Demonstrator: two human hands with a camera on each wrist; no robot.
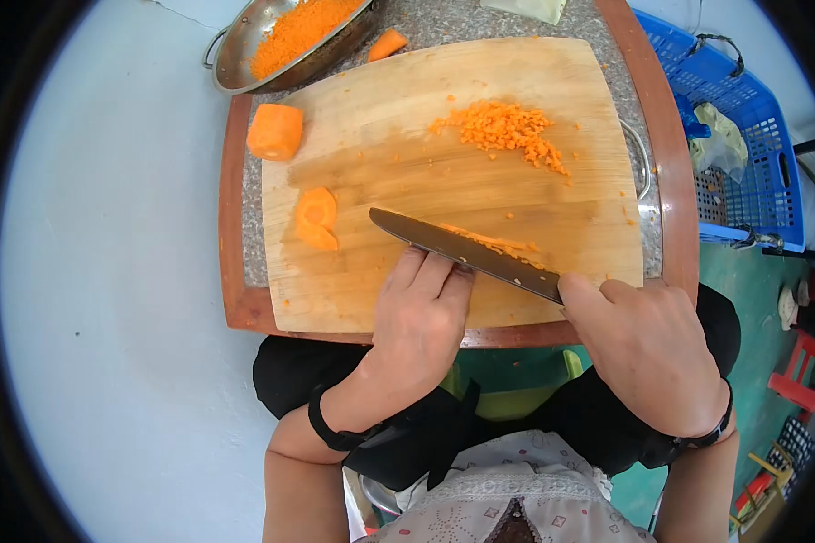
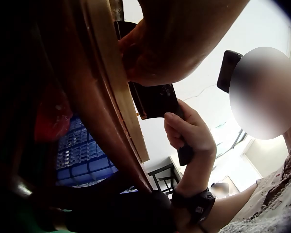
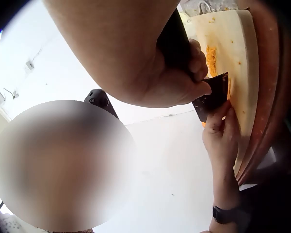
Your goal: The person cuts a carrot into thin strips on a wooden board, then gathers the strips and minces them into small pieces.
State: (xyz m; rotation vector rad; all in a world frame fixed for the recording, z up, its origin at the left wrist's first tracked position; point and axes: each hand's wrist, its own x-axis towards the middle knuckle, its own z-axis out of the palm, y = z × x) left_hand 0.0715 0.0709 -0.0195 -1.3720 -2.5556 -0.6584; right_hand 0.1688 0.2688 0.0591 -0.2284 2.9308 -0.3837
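My right hand [image 1: 647,353] grips the black handle of a kitchen knife [image 1: 466,253], its dark blade lying slantwise low over the wooden cutting board [image 1: 380,299]. Close against the near side of the blade is my left hand [image 1: 421,312], fingers bent down at the board. A bit of orange carrot [image 3: 223,118] shows between those fingers in the right wrist view; most of it is hidden. Thin carrot strips [image 1: 493,240] lie along the blade's far side. Finely chopped carrot [image 1: 503,131] is heaped toward the back right of the board. Carrot slices [image 1: 317,220] overlap at the left.
A thick carrot chunk [image 1: 275,132] stands at the board's left edge. Behind it is a metal pan [image 1: 235,68] of chopped carrot, beside a small carrot end [image 1: 388,44]. The board sits on a wood-rimmed table [image 1: 677,181]. A blue plastic basket [image 1: 770,136] is at the right.
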